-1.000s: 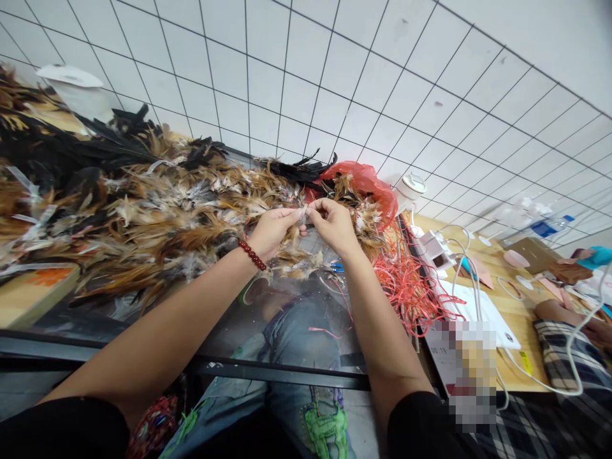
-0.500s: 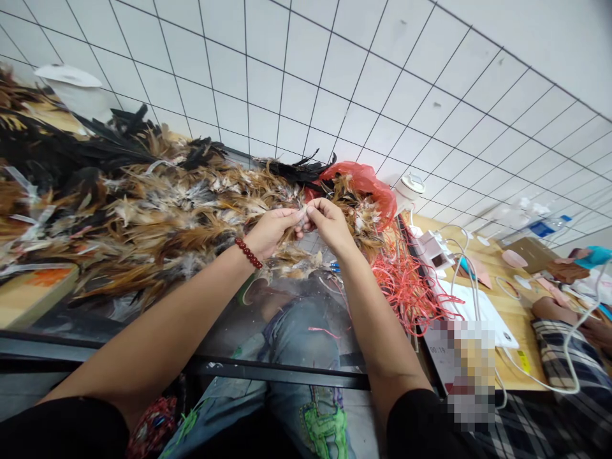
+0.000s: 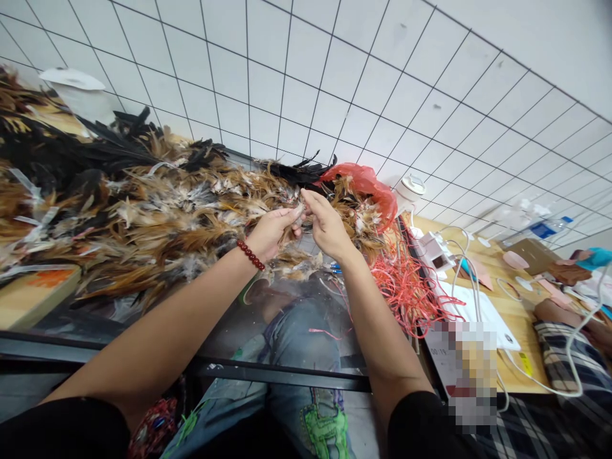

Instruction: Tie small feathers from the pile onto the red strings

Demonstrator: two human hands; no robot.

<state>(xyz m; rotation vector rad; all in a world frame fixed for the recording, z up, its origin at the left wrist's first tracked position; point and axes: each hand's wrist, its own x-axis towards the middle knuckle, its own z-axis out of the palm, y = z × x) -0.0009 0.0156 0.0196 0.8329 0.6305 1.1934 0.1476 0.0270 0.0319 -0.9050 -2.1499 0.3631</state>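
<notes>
My left hand [image 3: 274, 232], with a dark red bead bracelet [image 3: 250, 255] at its wrist, pinches a small pale feather [image 3: 299, 211] between thumb and fingers. Close beside it is my right hand [image 3: 327, 224], its fingers stretched out near the feather's tip; I see nothing held in it. A wide heap of brown and white feathers [image 3: 176, 217] spreads behind and to the left of both hands. Below them are a few loose light feathers [image 3: 296, 262] on the clear tabletop [image 3: 282, 299].
Black feathers [image 3: 90, 150] lie at the far left. A red plastic bag [image 3: 366, 183] and tangled red cord [image 3: 401, 287] are on the right. Beyond the cord, a wooden table [image 3: 530, 319] carries cables and a white box [image 3: 433, 250]. A person's plaid sleeve [image 3: 568, 350] shows at the right edge.
My right hand has let go of the feather, lifted slightly and straightened its fingers. My left hand keeps its pinch in nearly the same place.
</notes>
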